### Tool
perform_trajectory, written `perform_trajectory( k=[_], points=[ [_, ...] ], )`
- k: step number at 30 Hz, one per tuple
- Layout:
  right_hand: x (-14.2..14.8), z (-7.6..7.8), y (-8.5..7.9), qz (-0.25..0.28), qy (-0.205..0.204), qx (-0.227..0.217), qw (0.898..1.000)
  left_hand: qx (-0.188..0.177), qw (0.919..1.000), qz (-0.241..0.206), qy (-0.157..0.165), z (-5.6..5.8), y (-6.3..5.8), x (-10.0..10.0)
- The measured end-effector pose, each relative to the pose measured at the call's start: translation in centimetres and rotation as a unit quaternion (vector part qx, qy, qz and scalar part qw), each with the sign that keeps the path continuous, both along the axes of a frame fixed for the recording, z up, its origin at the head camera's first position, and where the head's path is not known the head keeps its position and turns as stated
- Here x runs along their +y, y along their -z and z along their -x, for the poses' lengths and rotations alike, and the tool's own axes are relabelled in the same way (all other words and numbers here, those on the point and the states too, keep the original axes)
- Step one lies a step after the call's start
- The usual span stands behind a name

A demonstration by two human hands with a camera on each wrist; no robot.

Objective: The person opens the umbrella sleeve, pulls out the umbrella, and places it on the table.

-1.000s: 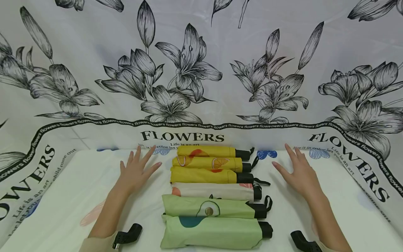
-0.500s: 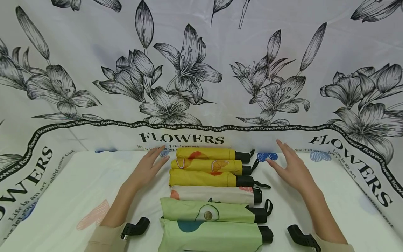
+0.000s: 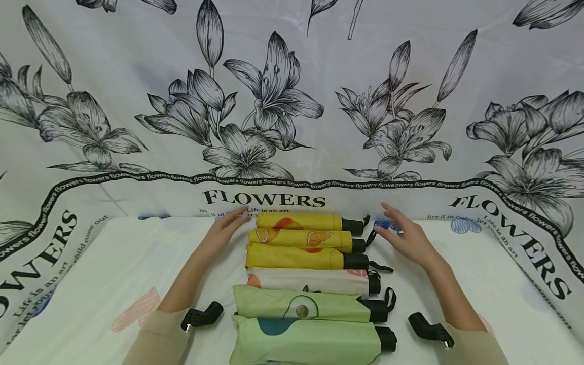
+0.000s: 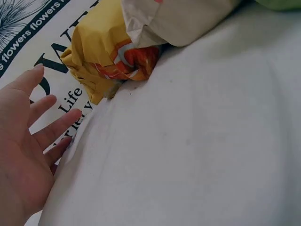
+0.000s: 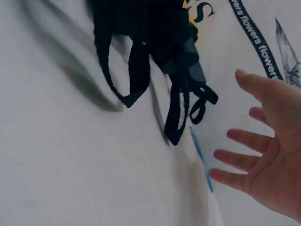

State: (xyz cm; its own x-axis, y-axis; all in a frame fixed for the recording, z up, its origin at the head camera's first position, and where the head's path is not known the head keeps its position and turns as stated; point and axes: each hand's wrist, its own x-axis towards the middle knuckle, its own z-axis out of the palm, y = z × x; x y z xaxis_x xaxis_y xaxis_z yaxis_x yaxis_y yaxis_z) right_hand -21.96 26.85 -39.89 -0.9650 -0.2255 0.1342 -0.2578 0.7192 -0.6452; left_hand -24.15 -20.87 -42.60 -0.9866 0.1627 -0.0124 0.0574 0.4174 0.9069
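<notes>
Folded umbrellas lie side by side in a column, black handles to the right. The farthest yellow umbrella [image 3: 296, 221] has two more yellow ones in front of it, one with orange slices [image 3: 319, 237]. Nearer come a cream umbrella [image 3: 310, 281], a green avocado-print umbrella [image 3: 260, 302] and a larger green umbrella [image 3: 328, 337]. My left hand [image 3: 223, 230] is just left of the far yellow ones, fingers extended, holding nothing. On the other side my right hand [image 3: 408, 238], fingers spread, is near their handles and black wrist straps [image 5: 176, 113].
A white cloth with coloured prints [image 3: 137, 263] covers the table. Behind it hangs a flower-print curtain [image 3: 328, 101] that meets the table's far edge. Black camera mounts [image 3: 203, 315] are worn at both wrists.
Both hands have moved inward toward the far end of the umbrella column, the left to the right and the right to the left. The umbrellas stay in their order.
</notes>
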Motion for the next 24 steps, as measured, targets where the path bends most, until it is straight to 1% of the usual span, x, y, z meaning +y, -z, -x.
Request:
perform_trajectory(
  k=[2, 5, 10, 13, 17, 19, 24],
  points=[
    [0.0, 0.5, 0.5, 0.023, -0.013, -0.010, 1.000, 0.002, 0.9999, -0.013, 0.011, 0.3, 0.1, 0.1],
    [-0.2, 1.2, 1.0, 0.053, -0.033, -0.027, 0.998, 0.008, 0.9995, -0.014, 0.027, 0.7, 0.3, 0.3],
    [-0.4, 2.3, 1.7, 0.076, -0.072, -0.053, 0.993, 0.013, 0.9995, 0.009, 0.028, 0.9, 0.5, 0.7],
    [-0.3, 2.9, 2.3, 0.078, -0.089, -0.072, 0.990, 0.012, 0.9995, 0.019, 0.024, 1.1, 0.4, 1.1],
    [-0.3, 3.4, 2.8, 0.075, -0.098, -0.091, 0.988, 0.014, 0.9997, 0.011, 0.018, 1.3, 0.3, 1.4],
    [-0.3, 3.6, 2.8, 0.073, -0.099, -0.095, 0.988, 0.015, 0.9997, 0.007, 0.019, 1.4, 0.4, 1.5],
    [-0.7, 4.0, 3.1, 0.065, -0.098, -0.090, 0.989, 0.009, 0.9999, 0.007, 0.011, 1.4, 0.5, 1.5]
  ],
)
